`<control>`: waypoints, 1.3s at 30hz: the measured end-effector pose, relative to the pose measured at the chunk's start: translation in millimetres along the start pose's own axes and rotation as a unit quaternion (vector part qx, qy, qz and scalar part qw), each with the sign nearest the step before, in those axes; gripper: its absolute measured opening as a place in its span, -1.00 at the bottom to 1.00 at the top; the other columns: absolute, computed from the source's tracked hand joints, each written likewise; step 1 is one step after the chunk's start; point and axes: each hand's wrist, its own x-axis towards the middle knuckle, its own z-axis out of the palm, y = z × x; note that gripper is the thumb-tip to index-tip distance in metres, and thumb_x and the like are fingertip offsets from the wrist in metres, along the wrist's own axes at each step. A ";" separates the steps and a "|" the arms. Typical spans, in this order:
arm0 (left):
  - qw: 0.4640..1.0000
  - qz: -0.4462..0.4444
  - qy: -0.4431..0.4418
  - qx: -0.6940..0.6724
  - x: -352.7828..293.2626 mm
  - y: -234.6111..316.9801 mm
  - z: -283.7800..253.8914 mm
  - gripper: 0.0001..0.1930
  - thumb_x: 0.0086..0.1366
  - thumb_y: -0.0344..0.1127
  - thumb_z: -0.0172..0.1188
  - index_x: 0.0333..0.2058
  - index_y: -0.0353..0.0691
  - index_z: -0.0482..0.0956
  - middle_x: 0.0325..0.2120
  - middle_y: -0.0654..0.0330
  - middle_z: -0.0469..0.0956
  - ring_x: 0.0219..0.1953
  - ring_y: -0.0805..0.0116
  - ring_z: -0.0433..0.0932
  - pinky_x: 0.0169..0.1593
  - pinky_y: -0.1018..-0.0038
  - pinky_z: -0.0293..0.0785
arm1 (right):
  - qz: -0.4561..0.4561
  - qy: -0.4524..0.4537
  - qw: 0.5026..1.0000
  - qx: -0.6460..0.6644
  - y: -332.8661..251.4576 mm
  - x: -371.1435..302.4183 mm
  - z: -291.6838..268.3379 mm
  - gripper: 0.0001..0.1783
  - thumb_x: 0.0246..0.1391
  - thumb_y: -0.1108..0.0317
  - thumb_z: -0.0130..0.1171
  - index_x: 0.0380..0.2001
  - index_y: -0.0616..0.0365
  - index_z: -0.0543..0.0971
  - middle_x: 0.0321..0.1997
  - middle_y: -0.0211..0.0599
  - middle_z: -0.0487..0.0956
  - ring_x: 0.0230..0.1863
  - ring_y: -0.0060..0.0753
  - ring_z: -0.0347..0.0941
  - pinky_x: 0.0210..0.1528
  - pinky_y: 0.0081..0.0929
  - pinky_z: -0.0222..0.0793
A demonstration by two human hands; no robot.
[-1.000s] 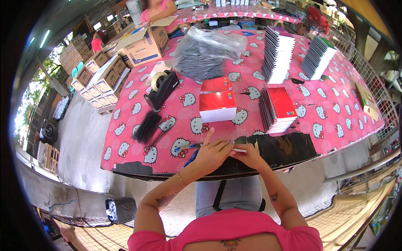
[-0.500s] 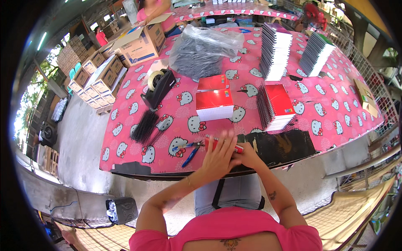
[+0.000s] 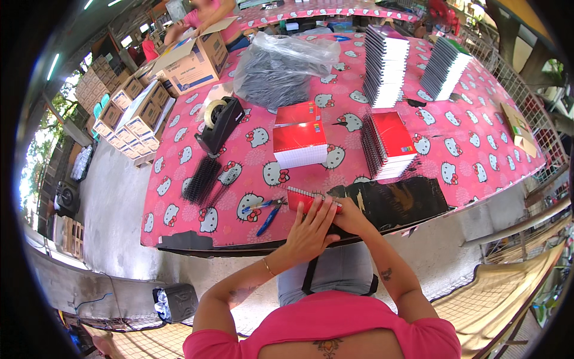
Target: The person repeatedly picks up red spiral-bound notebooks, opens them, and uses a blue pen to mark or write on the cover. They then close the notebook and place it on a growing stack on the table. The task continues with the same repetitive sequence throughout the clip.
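A small red notebook with a row of binding loops or holes along its far edge lies at the table's near edge. My left hand rests across its cover, fingers stretched out flat. At the notebook's right end, my right hand is closed around it, its fingertips partly hidden by the left hand. Just left of the notebook lie blue-handled pliers. Several loose black spiral coils are farther left. Two short stacks of red notebooks stand beyond my hands, and a taller red notebook stack is to the right.
A black tape dispenser stands at left, near a clear plastic bag of black coils. Tall notebook stacks rise at the back right. An open carton is at the far left, with a person behind it.
My left hand has slid a little toward me, uncovering more of the notebook's red cover and bound edge. The right hand stays at its right end. The view has shifted slightly.
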 end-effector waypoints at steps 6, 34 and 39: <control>1.000 0.023 -0.003 -0.005 32.0 -34.9 -12.0 -0.53 0.28 -0.17 0.23 0.14 -0.15 0.46 0.16 0.11 0.41 0.24 0.12 0.38 0.40 -0.15 -0.11 | 0.016 0.001 0.999 -0.029 -5.6 2.9 0.3 -0.67 0.03 0.40 0.31 -0.13 0.32 0.60 -0.31 0.12 0.63 -0.26 0.13 0.60 -0.22 -0.25 0.45; 0.838 -0.171 0.096 -0.509 27.7 -47.9 -32.1 -0.40 0.19 -0.40 0.36 0.17 -0.19 0.31 0.05 0.04 0.47 0.13 0.15 0.45 0.18 0.28 0.37 | -0.158 0.002 0.984 0.083 -90.9 2.7 -42.2 -0.71 0.25 0.34 0.18 0.02 0.12 0.59 -0.16 -0.27 0.59 -0.12 -0.28 0.52 -0.01 -0.39 0.40; 0.983 -0.153 0.000 0.100 -29.7 -69.0 -72.9 -0.52 0.27 -0.30 0.24 0.15 -0.20 0.42 0.01 -0.07 0.45 0.13 -0.09 0.39 0.15 0.06 0.32 | -0.139 0.053 0.953 -0.263 -82.4 -0.5 -42.7 -0.75 0.13 0.38 0.23 -0.10 0.10 0.61 -0.18 -0.21 0.58 -0.20 -0.08 0.56 -0.17 -0.30 0.51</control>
